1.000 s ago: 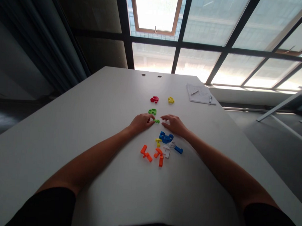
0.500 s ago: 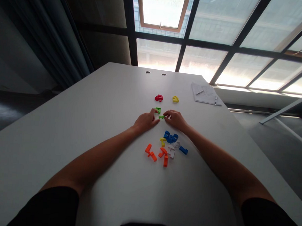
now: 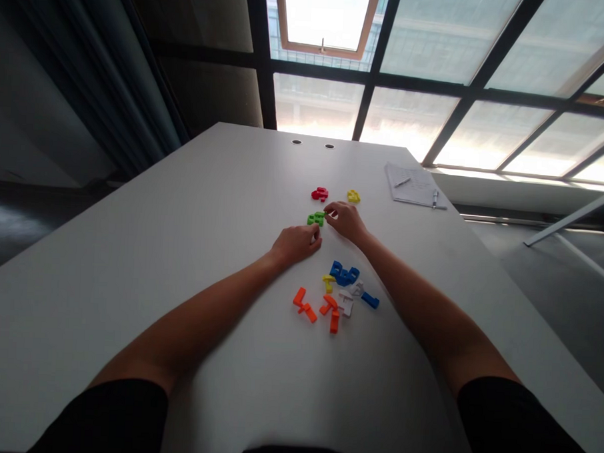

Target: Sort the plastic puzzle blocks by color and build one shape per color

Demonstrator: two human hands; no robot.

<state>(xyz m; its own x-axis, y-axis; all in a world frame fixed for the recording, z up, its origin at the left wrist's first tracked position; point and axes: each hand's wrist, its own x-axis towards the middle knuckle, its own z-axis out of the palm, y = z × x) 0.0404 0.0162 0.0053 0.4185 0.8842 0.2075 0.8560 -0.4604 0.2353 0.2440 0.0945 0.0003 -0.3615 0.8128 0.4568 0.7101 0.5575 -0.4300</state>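
Observation:
Green pieces (image 3: 315, 218) lie together on the white table (image 3: 223, 203). My right hand (image 3: 345, 220) is just to their right, its fingertips pinched on the small green piece at their right edge. Directly below the green pieces rests my left hand (image 3: 298, 243), fingers curled in; whatever is between them, if anything, is hidden. Beyond the hands are a red piece group (image 3: 320, 194) and a yellow one (image 3: 353, 197). Nearer me lie blue pieces (image 3: 344, 274), a small yellow piece (image 3: 328, 283), white pieces (image 3: 345, 303) and orange pieces (image 3: 334, 320).
Papers (image 3: 414, 186) with two pens lie at the table's right edge. A single blue piece (image 3: 370, 300) is beside my right forearm. Two round holes mark the far end of the table, below the windows.
My right hand has moved away from me with the small green piece, which is now against the other green pieces. My left hand has drawn back slightly toward me, and its fingers have curled.

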